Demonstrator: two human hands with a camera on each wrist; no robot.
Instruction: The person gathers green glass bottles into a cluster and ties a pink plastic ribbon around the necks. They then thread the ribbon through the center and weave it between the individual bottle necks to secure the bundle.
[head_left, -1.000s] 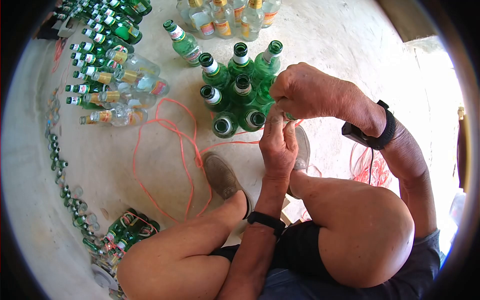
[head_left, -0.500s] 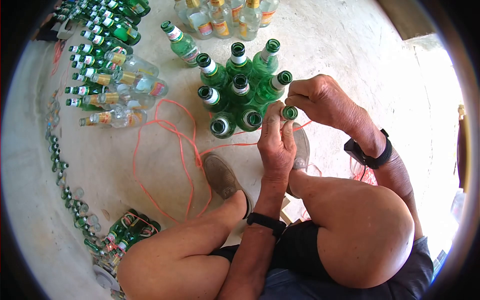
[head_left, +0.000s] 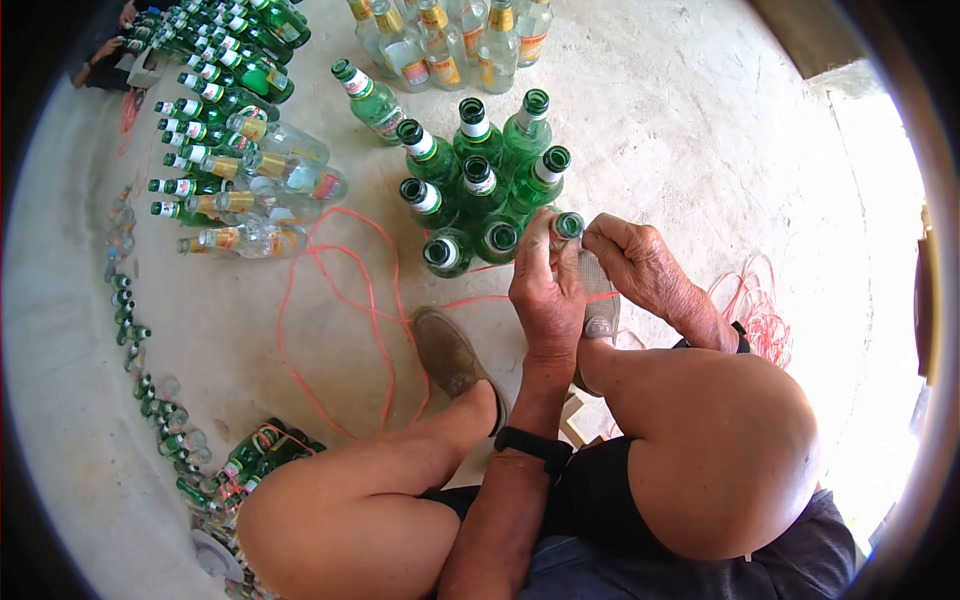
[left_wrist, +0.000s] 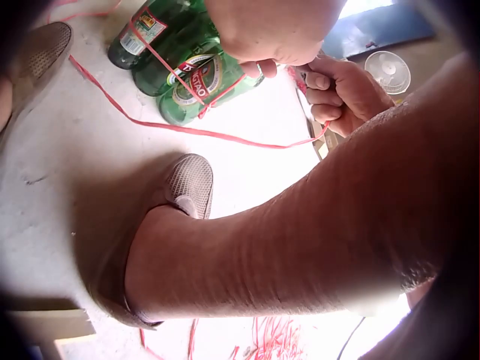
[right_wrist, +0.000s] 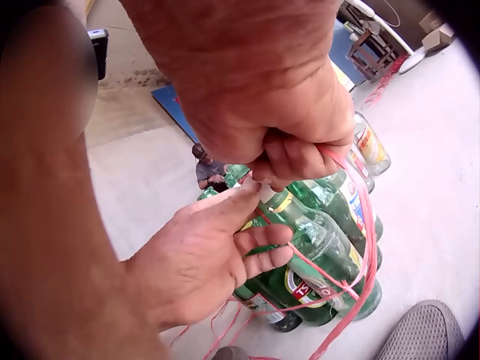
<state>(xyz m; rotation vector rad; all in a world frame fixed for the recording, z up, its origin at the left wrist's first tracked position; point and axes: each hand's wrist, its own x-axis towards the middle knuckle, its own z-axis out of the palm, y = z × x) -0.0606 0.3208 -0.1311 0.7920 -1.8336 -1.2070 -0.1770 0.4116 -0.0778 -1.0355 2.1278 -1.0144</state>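
Observation:
A cluster of green glass bottles (head_left: pixel 478 178) stands upright on the floor, with pink plastic string (right_wrist: pixel 362 225) wrapped around it. My left hand (head_left: pixel 548 300) is at the near right bottle (head_left: pixel 568 226), its thumb and forefinger pinching string beside the neck. In the right wrist view, the other fingers of this left hand (right_wrist: pixel 199 251) are loosely bent. My right hand (head_left: pixel 640 265) is just right of that bottle's mouth. Curled fingers of the right hand (left_wrist: pixel 341 94) grip the string, which trails down from the fist in the right wrist view.
Clear bottles (head_left: pixel 440 50) stand behind the cluster, beside a single green bottle (head_left: pixel 368 102). More bottles (head_left: pixel 240 175) lie stacked at the left. Loops of string cross the floor by my shoes (head_left: pixel 448 352), and a tangled pile (head_left: pixel 755 310) lies at the right. A white fan (left_wrist: pixel 388 71) stands farther off.
My right hand has come off the bottle tops, moving right and then down toward my knee, uncovering two bottle mouths. My left hand has stayed by the same bottle neck.

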